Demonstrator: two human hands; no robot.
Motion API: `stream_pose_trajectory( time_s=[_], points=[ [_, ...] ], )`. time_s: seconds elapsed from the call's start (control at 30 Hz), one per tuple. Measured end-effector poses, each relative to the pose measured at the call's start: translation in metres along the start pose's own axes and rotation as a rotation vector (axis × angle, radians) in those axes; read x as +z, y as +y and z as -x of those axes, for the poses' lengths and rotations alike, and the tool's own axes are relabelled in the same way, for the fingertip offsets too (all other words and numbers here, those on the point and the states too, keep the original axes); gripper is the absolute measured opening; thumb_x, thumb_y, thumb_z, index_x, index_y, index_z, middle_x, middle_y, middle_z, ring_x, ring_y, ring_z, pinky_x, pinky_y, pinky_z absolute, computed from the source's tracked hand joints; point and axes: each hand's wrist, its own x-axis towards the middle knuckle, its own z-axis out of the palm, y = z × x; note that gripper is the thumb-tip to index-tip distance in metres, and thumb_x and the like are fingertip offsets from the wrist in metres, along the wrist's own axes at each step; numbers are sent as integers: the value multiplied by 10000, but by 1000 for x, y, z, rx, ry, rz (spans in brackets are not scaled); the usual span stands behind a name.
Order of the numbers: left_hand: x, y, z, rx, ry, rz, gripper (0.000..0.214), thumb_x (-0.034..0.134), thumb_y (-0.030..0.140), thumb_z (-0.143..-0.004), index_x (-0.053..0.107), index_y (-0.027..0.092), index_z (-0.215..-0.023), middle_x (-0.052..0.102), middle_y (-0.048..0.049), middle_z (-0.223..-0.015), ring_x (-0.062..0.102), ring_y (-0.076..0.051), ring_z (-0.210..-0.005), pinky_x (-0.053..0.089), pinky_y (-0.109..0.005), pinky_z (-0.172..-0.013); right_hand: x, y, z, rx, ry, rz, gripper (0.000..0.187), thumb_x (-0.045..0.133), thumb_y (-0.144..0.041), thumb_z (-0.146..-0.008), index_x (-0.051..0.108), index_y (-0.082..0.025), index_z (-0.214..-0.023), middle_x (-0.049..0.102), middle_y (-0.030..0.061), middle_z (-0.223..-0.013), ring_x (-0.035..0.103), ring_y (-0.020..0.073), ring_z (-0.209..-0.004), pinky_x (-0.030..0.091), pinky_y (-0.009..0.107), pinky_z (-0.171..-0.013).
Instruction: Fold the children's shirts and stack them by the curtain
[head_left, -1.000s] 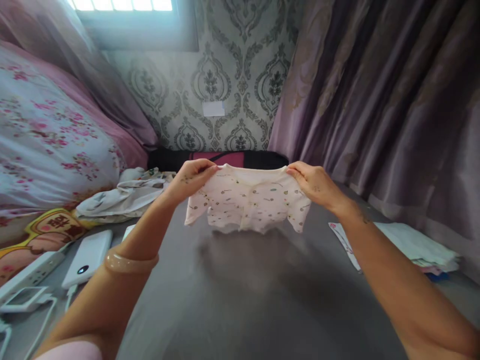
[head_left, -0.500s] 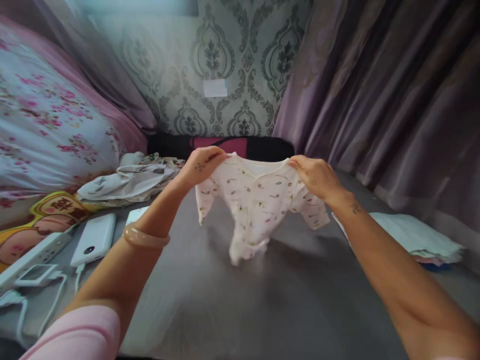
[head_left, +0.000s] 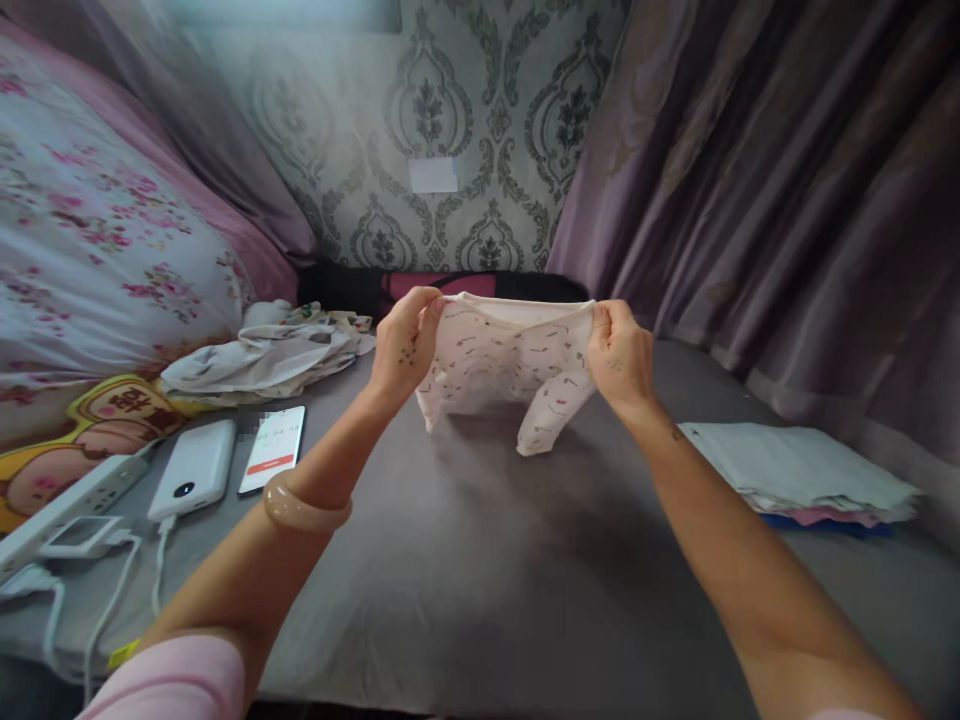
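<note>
A small white baby shirt (head_left: 499, 345) with a scattered print hangs in the air between my hands, above the grey bed sheet (head_left: 465, 600). My left hand (head_left: 407, 340) is closed on one shoulder by the neckline, and a pale bangle sits on that forearm. On the other shoulder, my right hand (head_left: 621, 355) pinches the cloth with thumb and fingers. The neckline is pulled nearly straight. One sleeve dangles below on the right, a shorter bit of sleeve on the left. The lower body of the shirt is mostly out of sight behind the front.
Left of me lie a phone (head_left: 273, 450), a white power bank (head_left: 193, 470), a power strip (head_left: 75, 510) with cables and a yellow cartoon cushion (head_left: 112, 415). Crumpled clothes (head_left: 262, 362) lie behind them. A folded cloth stack (head_left: 806, 470) rests on the right. Curtains (head_left: 720, 190) hang beyond.
The shirt's lower part has swung up and away from me, and its neckline is stretched tighter. My right hand has turned more upright. The phone has come out from behind my left arm.
</note>
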Motion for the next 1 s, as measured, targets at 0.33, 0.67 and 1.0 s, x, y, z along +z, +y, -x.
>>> stream_pose_trajectory(
  time_s=[0.33, 0.67, 1.0],
  points=[
    [-100, 42, -3, 250, -118, -234, 188, 563, 323, -889, 693, 245, -1000, 652, -4, -789, 525, -124, -658, 398, -243, -627, -93, -17, 6, -268, -281, -159, 367, 410, -515, -948, 678, -278, -1030, 704, 20, -801, 647, 207, -695, 450, 306, -600],
    [4, -76, 53, -127, -814, -306, 351, 380, 454, -942, 654, 240, -996, 712, -65, -905, 644, -209, -781, 397, -255, -614, 29, 29, 34, -239, -877, 87, 360, 341, -409, -985, 654, -238, -1034, 721, 69, -963, 666, 227, -874, 440, 301, -712],
    [71, -123, 79, -113, -987, -597, 429, 189, 454, -996, 512, 201, -1119, 675, -134, -1014, 655, -252, -874, 393, -297, -678, 113, 59, 65, -276, -1062, 390, 396, 183, -381, -1023, 485, -179, -1179, 677, 161, -1098, 665, 276, -932, 414, 354, -741]
  ],
)
